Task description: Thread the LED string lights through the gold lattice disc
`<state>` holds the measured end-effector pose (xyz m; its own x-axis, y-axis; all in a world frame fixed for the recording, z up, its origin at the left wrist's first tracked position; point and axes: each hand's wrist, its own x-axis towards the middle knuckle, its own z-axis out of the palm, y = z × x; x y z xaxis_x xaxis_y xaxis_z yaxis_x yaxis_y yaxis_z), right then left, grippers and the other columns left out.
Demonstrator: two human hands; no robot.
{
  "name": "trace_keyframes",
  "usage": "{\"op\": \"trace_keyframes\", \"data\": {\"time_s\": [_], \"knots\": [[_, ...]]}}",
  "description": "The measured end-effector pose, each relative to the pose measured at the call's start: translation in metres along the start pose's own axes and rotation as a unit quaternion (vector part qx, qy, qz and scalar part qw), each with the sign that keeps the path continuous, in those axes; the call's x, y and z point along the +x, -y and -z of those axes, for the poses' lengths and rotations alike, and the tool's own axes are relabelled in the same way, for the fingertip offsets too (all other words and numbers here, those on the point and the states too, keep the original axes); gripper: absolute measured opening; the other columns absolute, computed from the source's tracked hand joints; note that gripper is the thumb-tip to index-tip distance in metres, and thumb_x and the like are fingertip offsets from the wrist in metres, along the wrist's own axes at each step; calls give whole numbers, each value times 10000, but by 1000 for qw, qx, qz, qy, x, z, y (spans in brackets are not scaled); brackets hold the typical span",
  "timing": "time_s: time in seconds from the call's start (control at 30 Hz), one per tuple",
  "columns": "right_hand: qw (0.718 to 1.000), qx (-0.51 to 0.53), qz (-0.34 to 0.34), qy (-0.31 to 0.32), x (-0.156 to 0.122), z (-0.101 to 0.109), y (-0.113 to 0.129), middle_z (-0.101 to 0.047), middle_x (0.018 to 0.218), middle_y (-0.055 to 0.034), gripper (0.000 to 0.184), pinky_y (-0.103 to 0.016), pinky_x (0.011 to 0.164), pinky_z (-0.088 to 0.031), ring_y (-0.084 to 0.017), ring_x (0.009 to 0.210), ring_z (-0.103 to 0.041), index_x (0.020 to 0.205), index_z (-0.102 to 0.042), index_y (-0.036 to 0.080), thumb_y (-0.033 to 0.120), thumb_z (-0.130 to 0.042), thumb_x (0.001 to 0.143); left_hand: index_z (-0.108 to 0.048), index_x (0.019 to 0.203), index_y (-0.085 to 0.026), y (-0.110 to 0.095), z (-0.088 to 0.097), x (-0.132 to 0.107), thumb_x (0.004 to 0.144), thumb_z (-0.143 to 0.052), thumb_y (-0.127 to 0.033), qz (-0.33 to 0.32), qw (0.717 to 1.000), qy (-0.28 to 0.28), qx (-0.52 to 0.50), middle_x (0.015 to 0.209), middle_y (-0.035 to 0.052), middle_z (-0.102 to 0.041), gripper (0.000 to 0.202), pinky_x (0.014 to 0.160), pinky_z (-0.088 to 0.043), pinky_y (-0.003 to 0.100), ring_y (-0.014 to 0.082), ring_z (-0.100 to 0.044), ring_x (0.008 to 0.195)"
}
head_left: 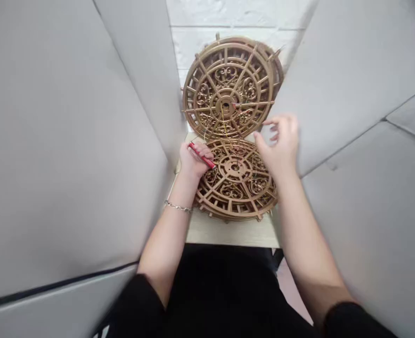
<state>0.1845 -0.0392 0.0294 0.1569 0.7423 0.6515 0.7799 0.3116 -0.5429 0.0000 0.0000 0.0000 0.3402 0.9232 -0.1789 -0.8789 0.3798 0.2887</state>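
A red pen-like tool (202, 156) is gripped in my left hand (193, 158), which is at the left edge of the lower round frame. My right hand (279, 145) is raised at the right with thumb and fingers apart, close to the lower right rim of the upper frame. The lower gold round frame (235, 167) has spokes and scrollwork and lies flat on a stack. Behind it a similar upper gold frame (226, 105) leans upright, with more frames at its back. Thin yellow and white wires hang from the upper frame's hub.
Beneath the frames is a pale wooden table (233, 232). Grey panels rise close by on the left (70, 141) and right (362, 131). A white brick wall (242, 14) stands behind the leaning frames.
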Motion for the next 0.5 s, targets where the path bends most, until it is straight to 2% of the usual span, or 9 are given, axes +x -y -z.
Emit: {"op": "trace_keyframes", "data": {"time_s": [0.1,0.17,0.27,0.37,0.5], "knots": [[978,-13,18,206,-2,-8,-15,-588,803,-24,128,-266,655,-406,-126,698,-517,780,-568,174,150,-496,677,-271,509,-187,-1,1,2,772,-328,-300,2,1000,-1,1,395,-60,-282,292,371,-258,169,46,-290,318],[958,-41,25,283,-2,-11,-21,-584,751,-19,129,-266,652,-397,-132,705,-517,727,-574,170,111,-499,640,-274,508,-188,-1,2,3,774,-333,-302,3,1000,-2,1,397,-57,-290,296,372,-261,173,46,-291,319],[932,-66,5,357,-3,-9,-20,-583,721,-7,98,-255,610,-379,-128,679,-508,709,-571,175,145,-542,620,-278,503,-187,-1,2,3,778,-331,-304,1,1000,-4,5,398,-52,-302,304,380,-272,178,49,-296,327],[900,-47,-36,431,-2,-5,-14,-583,686,10,85,-238,563,-363,-113,632,-501,714,-560,184,226,-572,640,-279,496,-187,0,1,3,783,-326,-304,-3,1000,-5,15,404,-47,-307,313,393,-290,184,53,-308,340],[878,-19,-55,475,-2,-2,-12,-582,695,6,132,-230,539,-348,-106,616,-496,746,-550,182,246,-596,641,-280,491,-185,1,0,3,789,-316,-301,-5,1000,-6,24,408,-42,-312,322,406,-304,191,54,-307,347]]}}
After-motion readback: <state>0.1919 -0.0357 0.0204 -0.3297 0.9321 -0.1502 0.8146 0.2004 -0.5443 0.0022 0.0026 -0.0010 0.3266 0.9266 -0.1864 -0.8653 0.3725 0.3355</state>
